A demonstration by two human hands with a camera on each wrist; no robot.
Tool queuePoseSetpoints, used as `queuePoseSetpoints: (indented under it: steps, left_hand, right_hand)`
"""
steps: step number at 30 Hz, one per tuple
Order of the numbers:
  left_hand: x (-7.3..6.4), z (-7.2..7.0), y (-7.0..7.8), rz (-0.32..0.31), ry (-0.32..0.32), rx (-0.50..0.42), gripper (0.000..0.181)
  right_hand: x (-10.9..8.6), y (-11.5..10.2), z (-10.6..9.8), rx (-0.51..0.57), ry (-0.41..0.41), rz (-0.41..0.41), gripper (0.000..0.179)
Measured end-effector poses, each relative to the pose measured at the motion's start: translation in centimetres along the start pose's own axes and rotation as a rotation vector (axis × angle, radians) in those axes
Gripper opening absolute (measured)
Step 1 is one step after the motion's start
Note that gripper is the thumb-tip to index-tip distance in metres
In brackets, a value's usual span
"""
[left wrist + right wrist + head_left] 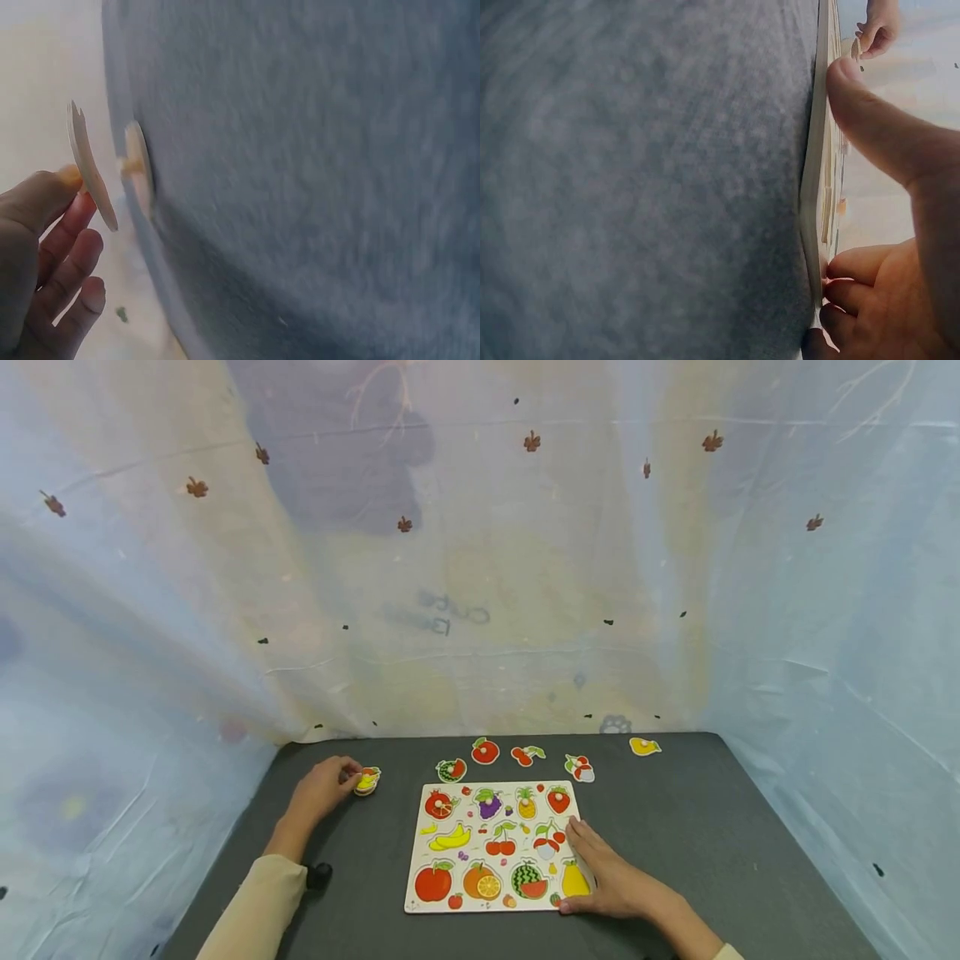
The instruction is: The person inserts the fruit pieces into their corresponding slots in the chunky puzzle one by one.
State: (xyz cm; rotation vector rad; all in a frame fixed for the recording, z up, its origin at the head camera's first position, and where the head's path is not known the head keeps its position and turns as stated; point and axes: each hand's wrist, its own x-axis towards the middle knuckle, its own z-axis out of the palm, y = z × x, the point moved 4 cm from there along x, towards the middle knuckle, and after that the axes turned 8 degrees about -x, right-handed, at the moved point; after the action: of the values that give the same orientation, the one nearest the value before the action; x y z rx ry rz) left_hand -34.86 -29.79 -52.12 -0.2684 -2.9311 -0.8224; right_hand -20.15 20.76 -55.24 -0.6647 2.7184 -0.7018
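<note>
My left hand [322, 789] pinches a flat wooden puzzle piece [91, 169] by its knob, at the table's left. In the head view this banana piece [367, 782] shows yellow. Another knobbed piece [139, 169] lies on the table just beyond it, apart from it in the left wrist view. My right hand [611, 881] rests spread on the right edge of a white fruit puzzle board [480, 814], its thumb [874, 116] near the front corner. Several fruits show on the board; the hand partly covers the yellow pear at its lower right.
Behind the board lie loose pieces: a watermelon [452, 770], a red apple or tomato [485, 752], cherries [523, 757] and a red-and-white fruit [580, 768]. A yellow pear piece [644, 747] lies farther right. Patterned curtains [480, 568] border the dark table [697, 827].
</note>
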Motion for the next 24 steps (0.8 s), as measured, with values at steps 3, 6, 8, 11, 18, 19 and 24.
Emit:
queuePoseSetpoints:
  steps: [3,6,8,11,18,19,24]
  left_hand:
    - [-0.3,0.1,1.1,0.047,0.013,0.036,0.015]
    - [-0.5,0.2,2.1,0.090,0.033,0.066,0.014]
    - [-0.6,0.3,2.6,0.099,0.039,0.071,0.013]
    - [-0.7,0.7,3.1,0.109,0.039,0.075,0.013]
    - [-1.0,1.7,4.6,0.125,0.029,0.071,0.013]
    - [-1.1,1.9,4.9,0.128,0.026,0.077,0.013]
    - [-1.4,2.7,6.3,0.150,0.013,0.105,0.015]
  right_hand:
    - [0.2,0.0,0.0,-0.042,0.008,-0.003,0.129]
    - [0.3,0.0,0.0,-0.082,0.014,-0.014,0.130]
    - [0.3,-0.1,0.0,-0.098,0.016,-0.020,0.131]
    - [0.3,-0.1,0.0,-0.097,0.015,-0.017,0.131]
    - [0.3,0.0,-0.1,-0.071,-0.002,0.008,0.131]
    - [0.3,-0.1,-0.1,-0.066,-0.004,0.009,0.130]
    - [0.3,0.0,-0.1,-0.070,-0.011,0.023,0.131]
